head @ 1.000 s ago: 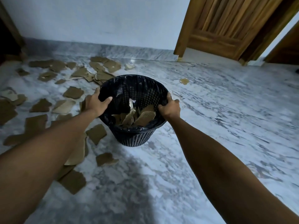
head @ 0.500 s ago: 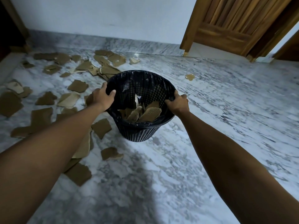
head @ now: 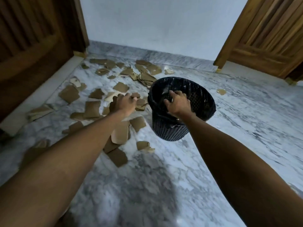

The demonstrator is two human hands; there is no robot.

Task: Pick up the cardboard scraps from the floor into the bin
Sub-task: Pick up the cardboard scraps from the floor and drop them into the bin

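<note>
Plainly unlabelled black bin [head: 203, 102], right hand [head: 177, 104] loose-fingered above, left hand [head: 125, 103] open over scraps [head: 92, 108].

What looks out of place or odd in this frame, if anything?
Torn cardboard scraps litter the marble floor left of the black bin; one stray piece lies alone on its right. The bin stands upright. Nothing else stands out.

— Underfoot? Grey-veined white marble floor [head: 246, 128], with a matching marble skirting strip [head: 164, 54] along the far edge.

— And beyond? Plain pale blue-white wall [head: 147, 22], flanked by a dark slatted wooden door [head: 32, 38] at left and a lighter brown slatted wooden door [head: 270, 38] at right. Dimly lit throughout.
</note>
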